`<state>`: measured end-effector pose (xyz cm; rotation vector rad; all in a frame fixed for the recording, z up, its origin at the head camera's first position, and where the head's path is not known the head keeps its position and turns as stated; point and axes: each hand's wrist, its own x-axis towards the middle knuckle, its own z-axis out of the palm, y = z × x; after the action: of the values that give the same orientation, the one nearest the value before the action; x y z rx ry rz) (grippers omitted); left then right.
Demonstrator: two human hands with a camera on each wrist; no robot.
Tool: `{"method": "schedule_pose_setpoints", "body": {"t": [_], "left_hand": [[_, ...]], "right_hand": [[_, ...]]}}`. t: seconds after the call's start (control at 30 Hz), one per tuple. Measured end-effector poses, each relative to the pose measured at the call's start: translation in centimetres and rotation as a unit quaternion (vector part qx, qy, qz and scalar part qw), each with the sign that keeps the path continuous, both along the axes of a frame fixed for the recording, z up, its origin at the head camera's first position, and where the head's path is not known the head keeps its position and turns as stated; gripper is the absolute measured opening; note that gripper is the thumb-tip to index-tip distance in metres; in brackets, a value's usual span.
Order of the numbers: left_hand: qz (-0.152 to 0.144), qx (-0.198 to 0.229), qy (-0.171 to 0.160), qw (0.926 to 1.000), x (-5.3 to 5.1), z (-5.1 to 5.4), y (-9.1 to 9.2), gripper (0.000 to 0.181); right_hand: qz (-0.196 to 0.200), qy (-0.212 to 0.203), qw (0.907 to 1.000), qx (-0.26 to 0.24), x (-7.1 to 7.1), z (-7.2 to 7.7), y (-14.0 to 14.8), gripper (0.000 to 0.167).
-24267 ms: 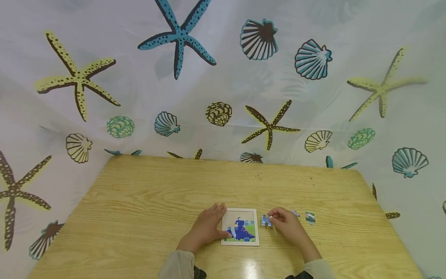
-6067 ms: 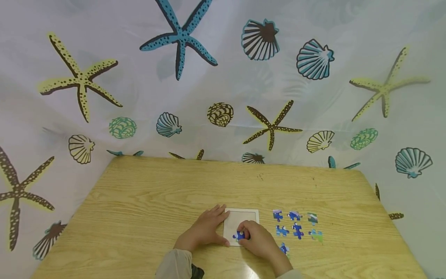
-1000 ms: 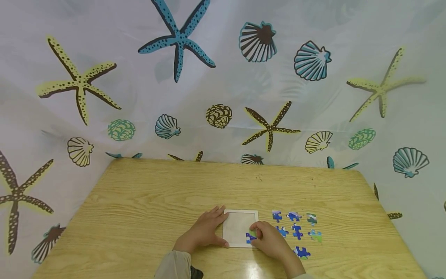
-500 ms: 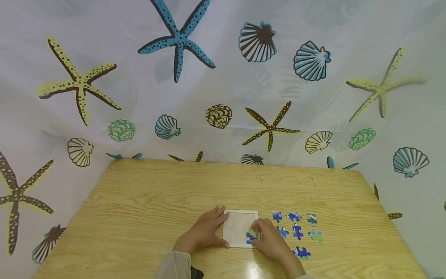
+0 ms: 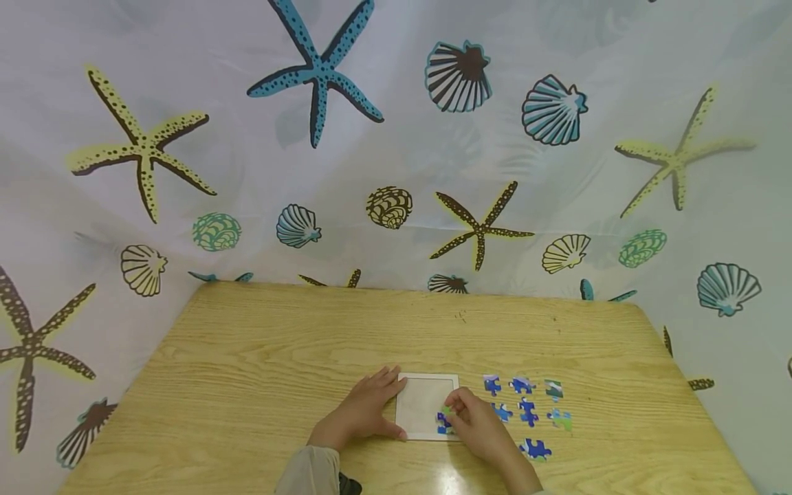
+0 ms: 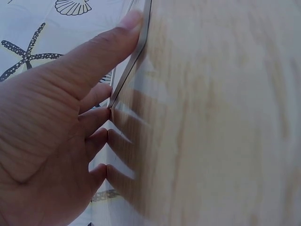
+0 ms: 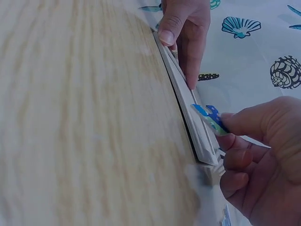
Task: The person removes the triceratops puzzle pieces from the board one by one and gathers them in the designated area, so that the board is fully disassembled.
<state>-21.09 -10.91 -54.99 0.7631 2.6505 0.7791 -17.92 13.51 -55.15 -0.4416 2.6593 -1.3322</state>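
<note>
A square white puzzle tray (image 5: pixel 427 376) lies on the table, its floor bare except where the right hand works. My left hand (image 5: pixel 361 409) rests along its left side with straight fingers. The thumb (image 6: pixel 129 21) lies on the rim, and the fingertips touch the tabletop by the corner. My right hand (image 5: pixel 479 419) pinches a blue and green jigsaw piece (image 5: pixel 444 421) between thumb and forefinger over the tray's lower right corner. In the right wrist view that jigsaw piece (image 7: pixel 211 117) is tilted above the rim, its far side hidden.
Several loose jigsaw pieces lie in rows right of the tray, among them a blue piece (image 5: pixel 528 412), a green-edged piece (image 5: pixel 559 418) and a blue piece (image 5: pixel 536 449) near the right forearm. A patterned cloth (image 5: pixel 359 165) hangs around the wooden table (image 5: pixel 278 337).
At the oldest frame, part of a dinosaur picture filled the tray; now those pieces lie outside. Six seconds ago the right hand held another blue piece. Lately the held piece has only tilted slightly.
</note>
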Motion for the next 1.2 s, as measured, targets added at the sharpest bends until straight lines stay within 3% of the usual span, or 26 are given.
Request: {"method": "schedule_pose_setpoints", "body": {"t": [0.27, 0.53, 0.9, 1.2], "left_hand": [[-0.003, 0.001, 0.004, 1.0, 0.0, -0.3, 0.1, 0.097], [-0.003, 0.003, 0.003, 1.0, 0.0, -0.2, 0.0, 0.097], [-0.003, 0.005, 0.003, 1.0, -0.2, -0.4, 0.0, 0.097], [-0.003, 0.01, 0.006, 0.9999, 0.0, 0.0, 0.1, 0.096]], "right_hand": [[-0.033, 0.002, 0.9989, -0.032, 0.3, 0.4, 2.0, 0.011], [-0.104, -0.026, 0.9935, -0.038, 1.1, 0.6, 5.9, 0.014], [-0.178, -0.054, 0.9825, -0.004, 2.8, 0.7, 11.7, 0.014], [-0.198, -0.074, 0.9763, 0.045, 4.0, 0.3, 15.1, 0.017]]}}
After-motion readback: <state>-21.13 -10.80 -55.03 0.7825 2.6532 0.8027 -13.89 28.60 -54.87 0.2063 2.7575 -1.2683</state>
